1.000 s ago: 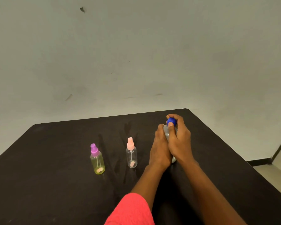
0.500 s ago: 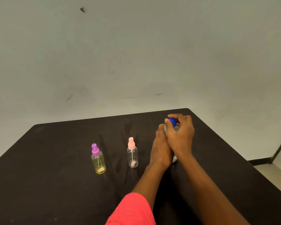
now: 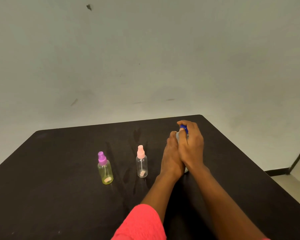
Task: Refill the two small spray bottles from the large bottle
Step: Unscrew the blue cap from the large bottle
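The large bottle (image 3: 177, 135) stands upright on the dark surface (image 3: 59, 161), right of the pink-capped spray bottle (image 3: 142, 164). The left hand (image 3: 171, 158) grips its body. The fingers (image 3: 182, 122) of the right hand (image 3: 192, 148) curl round the blue cap (image 3: 184, 128) atop its vertical axis, seemingly ready to unscrew it.

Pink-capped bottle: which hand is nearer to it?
Left. The left hand holds the large bottle just right of the pink-capped bottle; the right hand is farther right, gripping the blue cap.
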A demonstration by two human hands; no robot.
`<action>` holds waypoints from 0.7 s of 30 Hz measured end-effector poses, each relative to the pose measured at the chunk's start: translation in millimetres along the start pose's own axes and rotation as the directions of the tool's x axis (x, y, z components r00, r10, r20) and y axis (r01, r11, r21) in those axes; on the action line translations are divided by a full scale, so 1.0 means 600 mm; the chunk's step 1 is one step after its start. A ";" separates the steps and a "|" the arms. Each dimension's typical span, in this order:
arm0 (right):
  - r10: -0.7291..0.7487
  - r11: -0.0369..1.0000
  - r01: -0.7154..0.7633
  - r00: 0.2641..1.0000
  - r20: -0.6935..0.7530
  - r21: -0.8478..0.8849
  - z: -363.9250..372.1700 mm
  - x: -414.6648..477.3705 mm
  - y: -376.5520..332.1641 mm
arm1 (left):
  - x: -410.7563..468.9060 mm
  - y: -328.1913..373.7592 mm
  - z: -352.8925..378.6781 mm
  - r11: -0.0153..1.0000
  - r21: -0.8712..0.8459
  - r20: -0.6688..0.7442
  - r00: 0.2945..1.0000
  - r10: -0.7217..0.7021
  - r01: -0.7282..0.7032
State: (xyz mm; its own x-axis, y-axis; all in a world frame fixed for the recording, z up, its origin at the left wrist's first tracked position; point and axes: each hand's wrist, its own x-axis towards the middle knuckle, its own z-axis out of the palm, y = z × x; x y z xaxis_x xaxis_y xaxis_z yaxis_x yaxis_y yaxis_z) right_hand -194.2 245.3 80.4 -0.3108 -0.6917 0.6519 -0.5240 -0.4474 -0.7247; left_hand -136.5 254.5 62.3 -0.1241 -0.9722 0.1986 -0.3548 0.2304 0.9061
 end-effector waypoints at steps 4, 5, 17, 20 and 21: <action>0.028 1.000 -0.028 0.997 -0.065 -0.008 0.005 0.003 -0.001 | -0.014 0.014 -0.005 0.990 -0.136 -0.051 0.998 0.026 -0.032; 0.053 0.999 -0.054 0.995 -0.084 -0.007 0.006 0.005 0.000 | -0.014 0.015 -0.007 0.988 -0.156 -0.038 0.999 0.003 -0.009; 0.027 0.998 -0.022 0.996 -0.082 0.059 0.007 -0.003 -0.002 | 0.003 0.004 -0.008 1.000 0.023 -0.041 0.999 0.022 -0.021; 0.024 0.997 -0.018 0.997 -0.073 0.078 0.007 -0.005 0.000 | 0.001 0.004 -0.005 1.000 -0.003 -0.038 0.999 0.011 -0.011; 0.027 0.997 -0.021 0.997 -0.074 0.073 0.007 -0.005 0.001 | 0.002 0.001 -0.003 1.000 -0.011 -0.041 0.999 0.003 -0.003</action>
State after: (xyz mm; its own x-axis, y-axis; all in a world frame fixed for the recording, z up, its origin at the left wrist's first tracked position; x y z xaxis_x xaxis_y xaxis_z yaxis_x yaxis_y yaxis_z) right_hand -190.1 244.7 76.8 -0.3829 -0.6594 0.6469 -0.4582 -0.4725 -0.7529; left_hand -135.0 253.6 63.6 -0.0868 -0.9725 0.2163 -0.3439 0.2330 0.9096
